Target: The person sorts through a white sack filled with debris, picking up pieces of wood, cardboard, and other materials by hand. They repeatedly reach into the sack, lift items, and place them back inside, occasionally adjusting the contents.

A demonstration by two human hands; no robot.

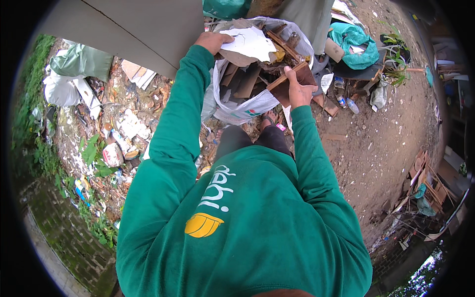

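A large white woven sack [247,110] stands in front of me, filled with wood scraps and broken board. My left hand [213,42] is closed on the edge of a torn white sheet [250,43], which lies over the sack's left side. With thumb on top, my right hand [299,90] grips a brown wooden piece [287,78] with a lighter edge, at the sack's right side. Darker board pieces [247,81] show inside the sack between my hands. The undersides of both held pieces are hidden.
A grey panel [128,29] rises at the far left. Green and white bags [81,62] lie beyond scattered litter. To the right are a teal bag [354,47], plastic bottles [352,105] and a plant [394,59]. A pile of wood scraps [425,180] lies farther right.
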